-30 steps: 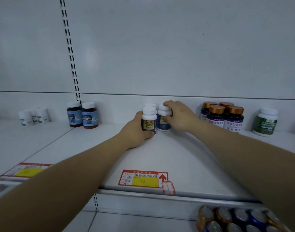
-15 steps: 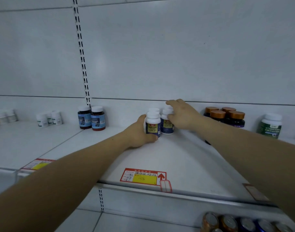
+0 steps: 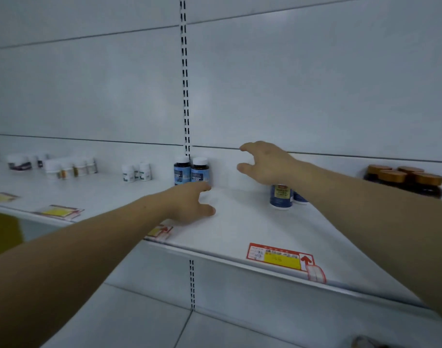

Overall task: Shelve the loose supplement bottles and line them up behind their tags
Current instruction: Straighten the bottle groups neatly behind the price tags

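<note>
Head view: both hands empty, fingers spread, over the shelf [image 3: 240,222].
Left hand [image 3: 189,202], right hand [image 3: 267,164] clear of blue-label bottles [image 3: 280,195], which stand behind red tag [image 3: 280,257]; further loose stock unseen.

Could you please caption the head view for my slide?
Both hands open, off the blue-labelled bottles on the shelf.

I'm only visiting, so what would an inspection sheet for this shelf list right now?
Surface: white metal shelf, red-and-yellow price tags along its front edge.
Job's things: blue-labelled white supplement bottles standing partly behind the right arm; their caps are hidden.
Clutter: blue-labelled dark bottles with white caps, small white bottles, gold-capped dark bottles.
Grips: left hand open, empty; right hand open, empty, above the supplement bottles.
Cables: nothing seen.
Surroundings: white back panel with slotted upright.
</note>
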Available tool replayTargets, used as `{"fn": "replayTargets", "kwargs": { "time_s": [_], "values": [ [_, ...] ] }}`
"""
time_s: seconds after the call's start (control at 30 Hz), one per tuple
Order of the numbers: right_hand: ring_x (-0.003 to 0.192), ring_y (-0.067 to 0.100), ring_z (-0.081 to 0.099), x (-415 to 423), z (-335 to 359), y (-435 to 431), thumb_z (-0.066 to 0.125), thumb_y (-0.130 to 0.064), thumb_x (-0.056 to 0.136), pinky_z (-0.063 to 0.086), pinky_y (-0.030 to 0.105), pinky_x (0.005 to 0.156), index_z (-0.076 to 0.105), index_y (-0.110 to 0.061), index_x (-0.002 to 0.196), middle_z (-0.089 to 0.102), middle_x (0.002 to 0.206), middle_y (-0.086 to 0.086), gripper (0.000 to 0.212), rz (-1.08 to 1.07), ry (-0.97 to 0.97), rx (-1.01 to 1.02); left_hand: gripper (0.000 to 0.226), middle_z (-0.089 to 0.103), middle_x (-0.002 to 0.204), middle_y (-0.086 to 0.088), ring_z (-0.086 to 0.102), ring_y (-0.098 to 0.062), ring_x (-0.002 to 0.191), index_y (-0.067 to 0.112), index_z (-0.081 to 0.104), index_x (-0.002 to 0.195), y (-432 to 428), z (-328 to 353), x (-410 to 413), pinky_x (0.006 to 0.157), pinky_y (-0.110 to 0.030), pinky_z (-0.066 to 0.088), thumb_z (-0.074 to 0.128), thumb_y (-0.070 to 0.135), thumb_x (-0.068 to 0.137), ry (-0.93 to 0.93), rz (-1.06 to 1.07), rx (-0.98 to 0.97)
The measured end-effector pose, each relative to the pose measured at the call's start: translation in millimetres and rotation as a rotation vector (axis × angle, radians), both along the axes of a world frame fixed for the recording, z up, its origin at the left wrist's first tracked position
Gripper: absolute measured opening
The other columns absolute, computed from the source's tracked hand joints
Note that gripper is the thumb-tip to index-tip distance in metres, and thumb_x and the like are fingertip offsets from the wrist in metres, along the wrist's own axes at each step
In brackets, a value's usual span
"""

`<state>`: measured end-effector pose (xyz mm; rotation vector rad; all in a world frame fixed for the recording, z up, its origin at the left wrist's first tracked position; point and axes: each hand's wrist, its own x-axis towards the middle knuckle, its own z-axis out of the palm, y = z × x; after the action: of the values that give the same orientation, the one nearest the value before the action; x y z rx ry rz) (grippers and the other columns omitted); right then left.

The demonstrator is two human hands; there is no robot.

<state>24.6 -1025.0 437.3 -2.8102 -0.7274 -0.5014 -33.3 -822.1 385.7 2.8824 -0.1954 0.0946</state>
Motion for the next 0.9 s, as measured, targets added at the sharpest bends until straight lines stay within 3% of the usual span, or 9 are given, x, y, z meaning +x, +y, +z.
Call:
{"fn": "replayTargets", "kwargs": {
  "time_s": [0.17, 0.33, 0.47, 0.6, 0.67, 0.77, 0.9],
  "values": [
    [0.141, 0.024, 0.025, 10, -13, 69, 0.050, -0.047, 0.094, 0.025, 0.036, 0.114, 0.022, -0.022, 0.150, 0.024, 0.156, 0.005, 0.068, -0.029, 0.043, -0.046, 0.066, 0.030, 0.153, 0.000, 0.035, -0.021, 0.136, 0.025, 0.028, 0.147, 67, 3, 9, 0.109, -0.032, 0.028, 0.054, 0.048, 0.090, -0.003, 0.009, 0.044],
    [0.134, 0.028, 0.035, 28, -20, 124, 0.056, -0.040, 0.092, 0.037, 0.039, 0.105, 0.018, -0.021, 0.151, 0.024, 0.151, 0.008, 0.072, -0.144, 0.094, 0.005, 0.076, 0.025, 0.155, -0.004, 0.032, -0.024, 0.138, 0.020, 0.018, 0.150, 120, 5, 45, 0.110, -0.034, 0.027, 0.054, 0.051, 0.090, 0.029, 0.006, 0.024],
    [0.122, 0.031, 0.044, 37, -31, 146, 0.058, -0.034, 0.092, 0.042, 0.041, 0.100, 0.022, -0.019, 0.148, 0.030, 0.141, 0.013, 0.068, -0.234, 0.138, 0.040, 0.078, 0.032, 0.151, -0.009, 0.040, -0.025, 0.132, 0.013, 0.015, 0.149, 132, 5, 78, 0.100, -0.031, 0.035, 0.058, 0.041, 0.090, 0.017, -0.039, -0.160],
    [0.112, 0.030, 0.050, 42, -38, 154, 0.058, -0.029, 0.093, 0.044, 0.039, 0.092, 0.028, -0.019, 0.143, 0.044, 0.128, 0.014, 0.059, -0.294, 0.139, 0.083, 0.070, 0.047, 0.136, -0.014, 0.051, -0.024, 0.111, 0.010, 0.017, 0.146, 127, 0, 101, 0.081, -0.026, 0.036, 0.059, 0.025, 0.091, 0.025, -0.133, -0.346],
    [0.109, 0.030, 0.052, 44, -38, 155, 0.057, -0.026, 0.093, 0.044, 0.037, 0.087, 0.029, -0.020, 0.142, 0.047, 0.125, 0.014, 0.057, -0.308, 0.127, 0.098, 0.069, 0.051, 0.129, -0.012, 0.050, -0.018, 0.098, 0.008, 0.018, 0.144, 125, -1, 111, 0.080, -0.026, 0.037, 0.060, 0.021, 0.090, 0.029, -0.173, -0.361],
    [0.107, 0.032, 0.052, 50, -38, 157, 0.056, -0.022, 0.093, 0.044, 0.036, 0.085, 0.032, -0.019, 0.139, 0.047, 0.124, 0.014, 0.052, -0.315, 0.106, 0.110, 0.075, 0.051, 0.130, -0.012, 0.050, -0.019, 0.103, 0.006, 0.019, 0.142, 123, -2, 126, 0.084, -0.026, 0.038, 0.066, 0.023, 0.087, 0.015, -0.192, -0.391],
    [0.108, 0.032, 0.052, 56, -41, 161, 0.055, -0.019, 0.093, 0.045, 0.037, 0.086, 0.034, -0.018, 0.138, 0.046, 0.124, 0.015, 0.049, -0.303, 0.091, 0.148, 0.065, 0.054, 0.126, -0.012, 0.054, -0.024, 0.104, 0.007, 0.028, 0.136, 123, -6, 139, 0.083, -0.028, 0.041, 0.066, 0.025, 0.087, -0.032, -0.171, -0.402]
  ]
}}
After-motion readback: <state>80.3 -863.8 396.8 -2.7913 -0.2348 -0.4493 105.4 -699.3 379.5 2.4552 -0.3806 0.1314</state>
